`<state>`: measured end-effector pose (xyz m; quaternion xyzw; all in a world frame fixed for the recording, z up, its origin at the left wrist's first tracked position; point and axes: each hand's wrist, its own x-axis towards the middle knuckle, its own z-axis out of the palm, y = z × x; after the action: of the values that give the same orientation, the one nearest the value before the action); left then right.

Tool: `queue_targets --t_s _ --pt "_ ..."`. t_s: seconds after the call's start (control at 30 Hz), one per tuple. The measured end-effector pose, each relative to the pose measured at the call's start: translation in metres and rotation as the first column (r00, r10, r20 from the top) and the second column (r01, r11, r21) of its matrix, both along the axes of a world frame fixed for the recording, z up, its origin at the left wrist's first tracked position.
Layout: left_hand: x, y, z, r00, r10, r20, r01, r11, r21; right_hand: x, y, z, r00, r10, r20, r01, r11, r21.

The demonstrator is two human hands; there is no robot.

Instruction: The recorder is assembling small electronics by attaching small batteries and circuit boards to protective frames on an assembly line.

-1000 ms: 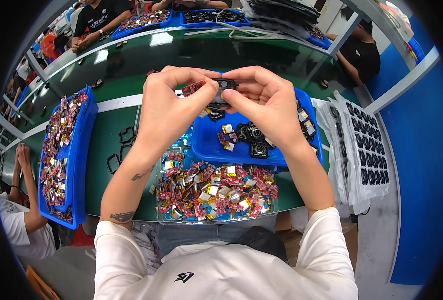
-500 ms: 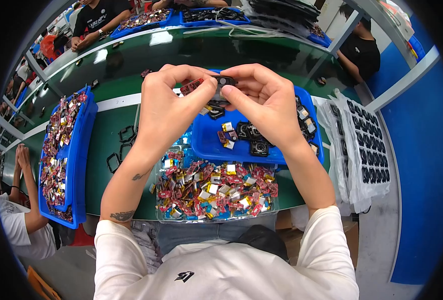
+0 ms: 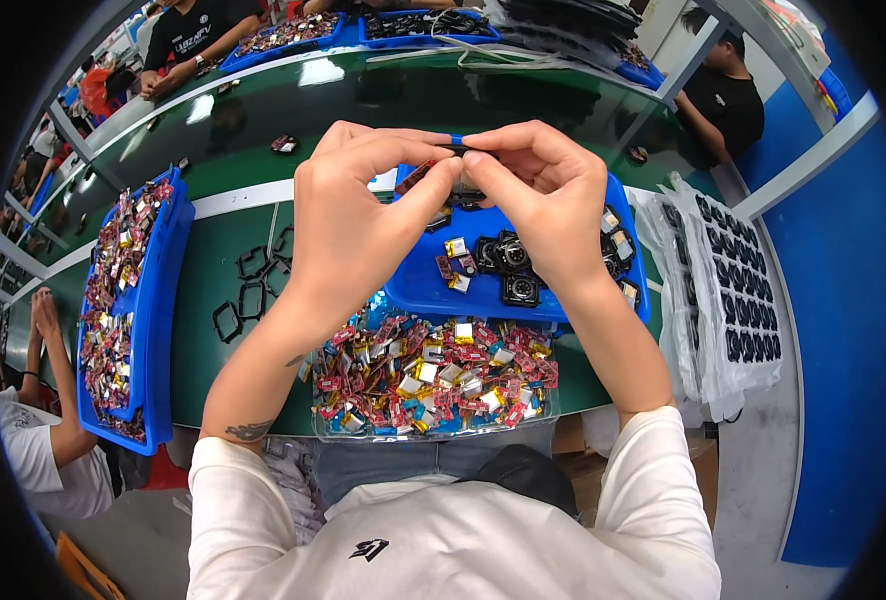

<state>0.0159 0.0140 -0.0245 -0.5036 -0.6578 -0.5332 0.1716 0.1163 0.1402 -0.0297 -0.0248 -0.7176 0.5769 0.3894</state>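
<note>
My left hand [image 3: 353, 215] and my right hand [image 3: 555, 210] meet above a blue tray [image 3: 418, 290], thumbs and fingers pinched on a small black watch case [image 3: 451, 150]. Most of the case is hidden behind my fingertips. A red circuit board [image 3: 416, 177] shows beside my left thumb and index finger; I cannot tell whether it is attached to the case. In the tray below lie several black watch housings [image 3: 520, 290] and a few silver batteries with red boards [image 3: 456, 268].
Nearest my body, a clear tray [image 3: 443, 437] is heaped with red boards and batteries. Black frames [image 3: 253, 298] lie on the green table, left. A blue bin [image 3: 171, 330] of boards stands further left; white trays [image 3: 750, 275] of black parts are at right. Co-workers sit around.
Both hands have shifted slightly right and upward with the case, which has tilted so that its face no longer shows. A small part on the far green surface has moved left.
</note>
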Motion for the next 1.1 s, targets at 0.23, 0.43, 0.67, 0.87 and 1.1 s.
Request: queue_targets --t_s 0.23,0.43,0.67,0.87,1.1 --pt "-0.002 -0.005 0.008 1.0 0.009 -0.014 -0.008 1.0 0.015 0.001 0.011 0.005 0.998 0.049 0.028 -0.046 0.991 -0.122" --pt "0.0 -0.007 0.012 0.999 -0.021 0.034 0.022 0.999 -0.032 0.0 0.012 0.007 0.987 0.157 0.023 -0.15 0.969 -0.196" --pt "-0.007 -0.009 0.011 0.761 -0.295 0.578 0.38 0.925 -0.029 0.001 0.009 0.004 0.999 0.035 -0.027 -0.035 0.999 0.002" --pt "-0.007 -0.004 0.003 0.747 -0.33 0.577 0.37 0.928 0.052 0.0 0.005 0.003 0.998 0.014 -0.053 -0.012 0.999 0.037" --pt "-0.011 0.002 0.0 0.788 -0.299 0.538 0.314 0.947 0.065 0.003 0.005 0.008 0.995 0.088 -0.036 -0.087 0.996 0.026"
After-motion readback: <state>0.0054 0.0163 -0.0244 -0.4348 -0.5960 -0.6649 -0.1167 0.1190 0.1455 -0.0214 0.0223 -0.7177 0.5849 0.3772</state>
